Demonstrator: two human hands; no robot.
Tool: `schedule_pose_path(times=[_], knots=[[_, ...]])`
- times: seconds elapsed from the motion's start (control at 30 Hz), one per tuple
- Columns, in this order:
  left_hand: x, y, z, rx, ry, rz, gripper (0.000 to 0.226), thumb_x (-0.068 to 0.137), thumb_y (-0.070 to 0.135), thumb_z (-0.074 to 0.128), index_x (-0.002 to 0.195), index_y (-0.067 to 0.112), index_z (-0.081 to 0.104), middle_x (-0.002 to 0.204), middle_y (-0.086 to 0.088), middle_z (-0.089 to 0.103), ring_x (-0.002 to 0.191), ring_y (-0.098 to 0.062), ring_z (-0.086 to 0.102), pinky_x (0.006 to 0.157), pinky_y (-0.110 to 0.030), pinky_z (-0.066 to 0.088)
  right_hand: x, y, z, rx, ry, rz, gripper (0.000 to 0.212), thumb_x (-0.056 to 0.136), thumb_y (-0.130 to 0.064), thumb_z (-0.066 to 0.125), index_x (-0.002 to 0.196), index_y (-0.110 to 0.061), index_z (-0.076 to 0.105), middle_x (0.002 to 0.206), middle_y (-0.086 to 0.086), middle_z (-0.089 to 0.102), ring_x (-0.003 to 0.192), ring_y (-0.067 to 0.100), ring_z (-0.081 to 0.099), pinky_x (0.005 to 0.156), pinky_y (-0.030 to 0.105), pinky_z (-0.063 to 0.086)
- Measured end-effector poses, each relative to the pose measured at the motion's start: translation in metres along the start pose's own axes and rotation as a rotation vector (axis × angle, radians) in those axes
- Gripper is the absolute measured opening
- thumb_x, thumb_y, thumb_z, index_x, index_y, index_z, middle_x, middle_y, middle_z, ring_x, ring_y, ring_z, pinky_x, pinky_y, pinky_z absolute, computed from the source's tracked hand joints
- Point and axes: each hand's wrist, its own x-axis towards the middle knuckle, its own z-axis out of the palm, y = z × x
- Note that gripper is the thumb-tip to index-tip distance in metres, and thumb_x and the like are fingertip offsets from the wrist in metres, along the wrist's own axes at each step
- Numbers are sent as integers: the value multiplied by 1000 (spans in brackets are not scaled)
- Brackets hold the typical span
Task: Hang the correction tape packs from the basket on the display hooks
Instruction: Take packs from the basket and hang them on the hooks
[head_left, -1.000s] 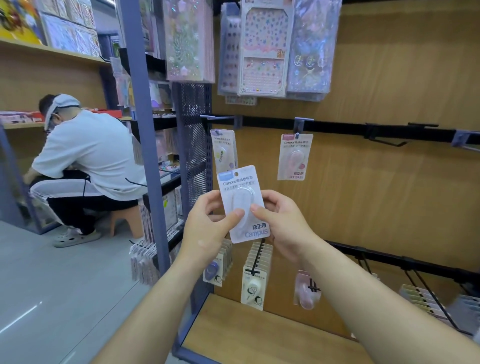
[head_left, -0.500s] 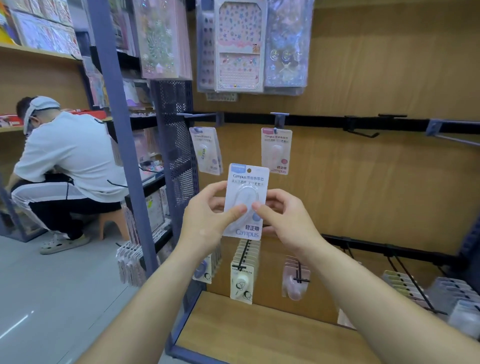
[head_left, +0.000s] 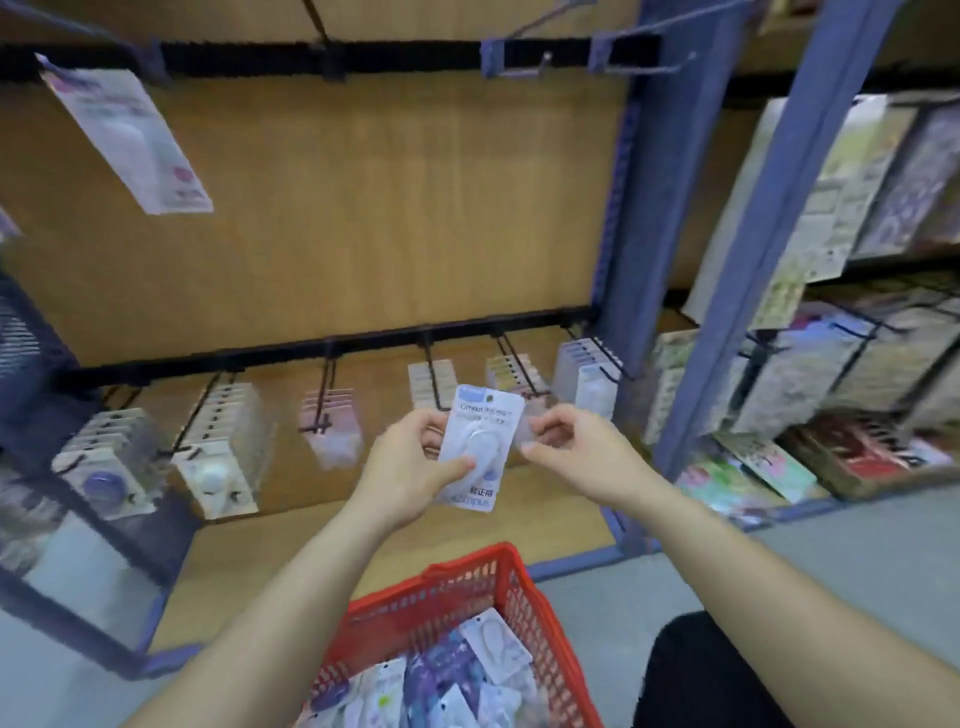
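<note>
**Fig. Pack in transit before the display.** The correction tape pack (head_left: 480, 447) sat just right of frame centre, upright with a slight tilt, printed face toward the camera. The left hand (head_left: 410, 467) grasped it, thumb laid across the blister and fingers behind the card. The right hand (head_left: 571, 452) lay just beside the pack's right edge with fingers curled. Motion blur hid whether it touched the card, so its grip could not be told. Half a second before, both hands had pinched the pack in front of the upper rail (head_left: 249, 54). The view had since swung down and rightward, so the pack now stood before the lower rail (head_left: 322, 343) and its stocked hooks. The red basket (head_left: 524, 603) had come into view at lower centre, with further packs (head_left: 488, 649) heaped inside. One hung pack (head_left: 130, 140) remained visible at upper left. Bare hooks (head_left: 543, 65) projected from the upper rail at upper right, beside the blue upright (head_left: 639, 208). The held pack was therefore not yet hung. The shift probably marked a search for a free hook, with much of the basket left to place.
</note>
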Motion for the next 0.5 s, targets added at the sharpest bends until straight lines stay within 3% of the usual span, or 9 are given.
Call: schedule_pose_path(times=[0.1,0.23,0.37,0.5], knots=[[23,3,68,20,-90,-39,30,81,9,83,97,22,61,95,-2,76,86,-20,71,76,-34,55,-4,51,-43,-190,-44,43,33,90,-37,76,116,-23,62,99,-8,64,84,4,61,67,17,45],[61,7,148,46,-99,-57,28,81,11,83,95,20,61,95,-1,75,89,-21,71,76,-33,53,0,101,-82,-415,-68,76,30,92,-38,72,115,-19,63,105,-4,66,99,17,63,84,35,52],[101,15,202,11,-117,-78,29,86,8,81,103,15,58,103,-9,74,96,-26,71,84,-41,57,-1,150,-90,-432,-53,100,28,93,-34,70,114,-17,64,108,-1,66,102,20,62,88,39,52],[135,15,223,18,-72,-57,31,85,8,81,96,22,56,95,-2,70,95,-26,70,83,-42,58,0,191,-96,-406,-163,174,30,91,-37,73,112,-17,65,107,-1,67,99,20,62,90,39,53]])
